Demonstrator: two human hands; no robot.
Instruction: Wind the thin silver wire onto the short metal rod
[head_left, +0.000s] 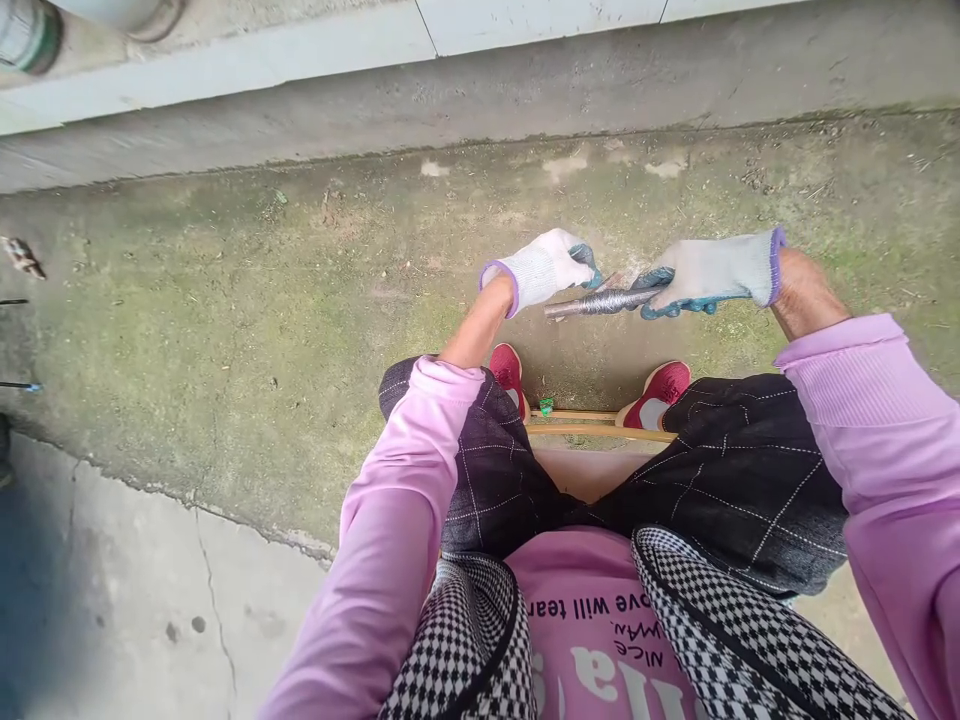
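Observation:
My right hand [709, 272], in a white glove with a blue coated palm and purple cuff, is closed around one end of a silvery rod [611, 302]. Its middle looks thicker and wound with shiny wire, and its bare end points left. My left hand [551, 264], gloved the same way, is held just above that bare end with its fingers curled together. A small brownish sliver shows beside those fingertips; whether they grip it or a strand of the winding is hidden. Both hands are out in front of my knees, over the ground.
I sit on a low seat with wooden bars [577, 432], red shoes [655, 395] on mossy ground. A green scrap [547, 406] lies between them. Ahead runs a concrete ledge edged with white tile [540, 25], with containers [30, 40] at upper left. Cracked concrete [262, 610] lies at lower left.

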